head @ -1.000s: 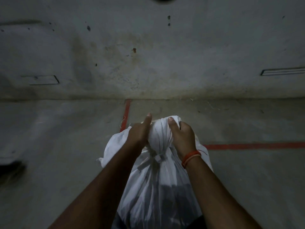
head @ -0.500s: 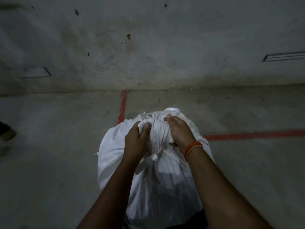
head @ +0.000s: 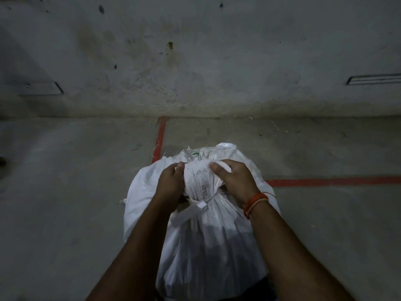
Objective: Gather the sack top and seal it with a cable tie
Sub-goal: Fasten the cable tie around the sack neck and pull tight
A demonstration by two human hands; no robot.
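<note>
Because the woven sack (head: pixel 208 235) looks soft and pliant, its bunched top (head: pixel 202 177) is gripped from both sides, left hand (head: pixel 170 184) and right hand (head: pixel 235 181) curled round it just above the cable tie (head: pixel 198 206). Beneath the sack lies a concrete floor (head: pixel 65 181) with red lines (head: pixel 332 181); beyond it, a stained wall (head: pixel 195 61).
</note>
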